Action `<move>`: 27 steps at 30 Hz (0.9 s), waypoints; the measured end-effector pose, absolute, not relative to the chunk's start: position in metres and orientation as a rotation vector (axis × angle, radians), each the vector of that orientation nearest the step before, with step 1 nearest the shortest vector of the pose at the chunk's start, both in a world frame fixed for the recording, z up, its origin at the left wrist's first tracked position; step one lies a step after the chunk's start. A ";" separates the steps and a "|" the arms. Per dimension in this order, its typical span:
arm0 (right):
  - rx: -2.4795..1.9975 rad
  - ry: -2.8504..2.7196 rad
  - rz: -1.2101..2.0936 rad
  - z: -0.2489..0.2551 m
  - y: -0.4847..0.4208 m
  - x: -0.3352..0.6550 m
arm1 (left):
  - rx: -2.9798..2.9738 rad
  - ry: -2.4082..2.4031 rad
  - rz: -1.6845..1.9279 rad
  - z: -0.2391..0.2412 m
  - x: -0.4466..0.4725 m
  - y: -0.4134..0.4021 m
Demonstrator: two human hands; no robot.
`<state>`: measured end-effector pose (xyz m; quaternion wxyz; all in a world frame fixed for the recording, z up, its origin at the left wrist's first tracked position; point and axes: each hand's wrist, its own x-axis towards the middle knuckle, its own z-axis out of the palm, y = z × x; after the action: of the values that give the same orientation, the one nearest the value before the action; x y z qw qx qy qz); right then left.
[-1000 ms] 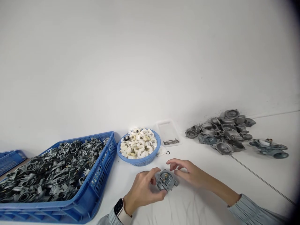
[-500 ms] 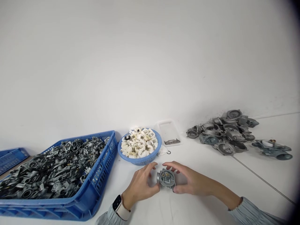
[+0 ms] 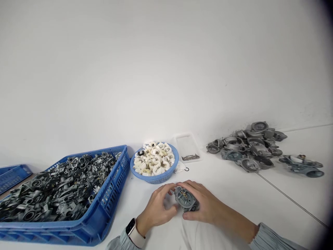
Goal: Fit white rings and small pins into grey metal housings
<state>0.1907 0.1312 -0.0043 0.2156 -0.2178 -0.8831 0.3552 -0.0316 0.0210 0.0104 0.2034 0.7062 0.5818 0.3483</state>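
Both my hands hold one grey cast metal part [image 3: 186, 198] with brass bits in its open round face, low on the white table. My left hand [image 3: 157, 209], a smartwatch on its wrist, grips the part's left side with curled fingers. My right hand [image 3: 205, 205] wraps over its right side and top. Just beyond the hands stands a round blue basket [image 3: 156, 177] of white plastic rings.
A big blue crate [image 3: 104, 205] full of grey metal castings fills the left. A second blue crate [image 3: 11, 175] shows at the far left edge. A clear tray of small pins [image 3: 187, 147] lies behind the basket. Heaped castings [image 3: 248, 146] and a few more [image 3: 301, 165] lie right.
My right hand has closed in from beside the part onto its right side and top. The part has tilted in both hands and come slightly nearer to me.
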 end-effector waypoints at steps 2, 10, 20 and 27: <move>-0.658 -2.450 0.947 -0.003 0.126 0.190 | 1.975 1.625 1.006 0.008 -0.033 0.022; -0.674 -2.468 0.926 0.005 0.119 0.192 | 1.995 1.626 1.042 0.008 -0.033 0.021; -0.674 -2.481 0.872 0.007 0.141 0.214 | 2.029 1.646 1.078 0.006 -0.034 0.022; -0.786 -2.354 0.997 0.021 0.165 0.234 | 2.039 1.650 1.079 0.007 -0.032 0.021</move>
<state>0.2335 0.1649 0.0214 0.2314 -0.2861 -0.8562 0.3626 -0.0321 0.0206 0.0066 0.1520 0.7105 0.5750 0.3761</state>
